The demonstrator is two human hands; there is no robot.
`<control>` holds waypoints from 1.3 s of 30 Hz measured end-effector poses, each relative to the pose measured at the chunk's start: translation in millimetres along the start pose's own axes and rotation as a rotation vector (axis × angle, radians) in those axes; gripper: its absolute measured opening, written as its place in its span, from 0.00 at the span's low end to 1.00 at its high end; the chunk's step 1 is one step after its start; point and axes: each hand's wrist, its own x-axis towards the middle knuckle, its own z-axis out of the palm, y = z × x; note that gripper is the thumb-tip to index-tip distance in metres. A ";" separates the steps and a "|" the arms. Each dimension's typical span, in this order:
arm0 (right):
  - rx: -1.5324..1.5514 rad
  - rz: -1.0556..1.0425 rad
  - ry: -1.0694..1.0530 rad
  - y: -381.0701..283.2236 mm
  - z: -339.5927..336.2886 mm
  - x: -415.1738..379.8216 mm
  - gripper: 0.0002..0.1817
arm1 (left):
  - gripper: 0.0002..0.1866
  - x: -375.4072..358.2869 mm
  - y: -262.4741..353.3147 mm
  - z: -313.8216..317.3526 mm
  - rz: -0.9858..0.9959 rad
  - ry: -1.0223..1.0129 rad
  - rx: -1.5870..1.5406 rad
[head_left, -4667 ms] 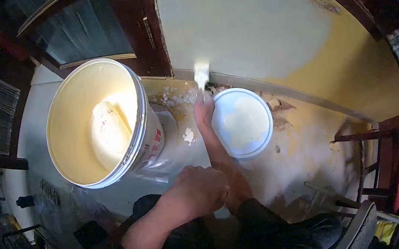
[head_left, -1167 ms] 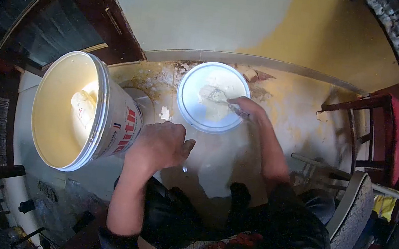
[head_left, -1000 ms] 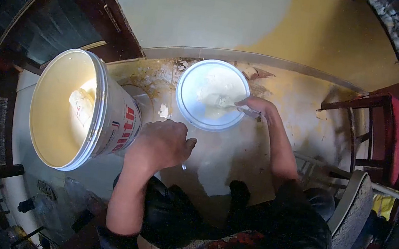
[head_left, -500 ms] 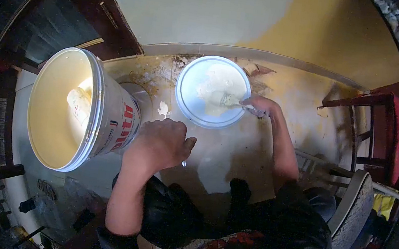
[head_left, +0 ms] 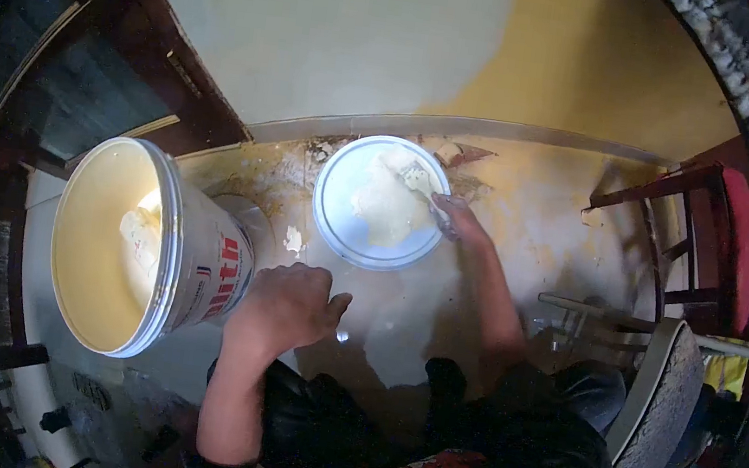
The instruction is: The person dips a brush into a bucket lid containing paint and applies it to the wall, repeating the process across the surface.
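Observation:
My right hand (head_left: 460,219) grips the handle of a putty knife (head_left: 421,182), whose blade rests in white paste (head_left: 387,207) on a round white lid (head_left: 332,218) on the floor. The blade is at the upper right part of the lid. My left hand (head_left: 291,303) is held in front of the big white bucket (head_left: 203,260), its fingers curled in and its thumb sticking out; what it holds, if anything, is hidden. Inside the tilted bucket, a paste-covered lump (head_left: 140,238) shows near the wall.
Behind the lid runs the wall (head_left: 343,34), partly grey-white and partly yellow. A dark door (head_left: 104,79) is at the left. At the right are a red-seated chair (head_left: 742,251) and a patterned chair (head_left: 657,409). Paint flakes (head_left: 293,240) lie near the lid.
The putty knife has moved from the middle-right of the lid to its upper right, and its handle now slants downward. The whole view has shifted slightly. My left hand stays curled.

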 end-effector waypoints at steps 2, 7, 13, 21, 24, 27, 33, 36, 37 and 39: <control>0.186 -0.089 0.113 16.5 4.9 14.2 0.15 | 0.21 1.5 -0.8 2.4 0.009 -0.017 0.023; 0.370 -0.160 0.357 19.9 14.2 35.1 0.14 | 0.22 4.0 -3.3 7.4 0.054 0.040 0.039; 0.290 -0.438 0.401 0.5 8.0 76.8 0.14 | 0.22 10.2 -0.9 6.3 -0.042 -0.079 0.050; -0.170 -0.168 0.632 45.4 14.1 75.9 0.14 | 0.20 15.7 4.8 4.2 -0.012 -0.051 0.009; 0.020 -0.031 0.579 45.6 7.0 63.7 0.15 | 0.23 18.7 -1.2 12.6 0.015 -0.107 -0.039; 0.132 -0.033 0.547 53.4 -4.1 91.5 0.16 | 0.21 16.6 4.3 7.9 -0.031 -0.108 -0.061; 0.060 -0.318 0.537 -41.1 -4.0 85.3 0.16 | 0.20 17.2 10.9 7.2 -0.070 -0.107 -0.046; 0.336 -0.570 0.689 -73.3 9.6 63.4 0.19 | 0.20 16.1 10.7 5.5 -0.061 -0.115 -0.031; 0.311 -0.583 0.687 -73.9 10.5 58.0 0.18 | 0.20 15.5 10.8 5.0 -0.047 -0.120 -0.027; 0.293 -0.603 0.686 -70.5 12.2 56.8 0.18 | 0.20 18.4 9.3 11.0 -0.044 -0.091 -0.027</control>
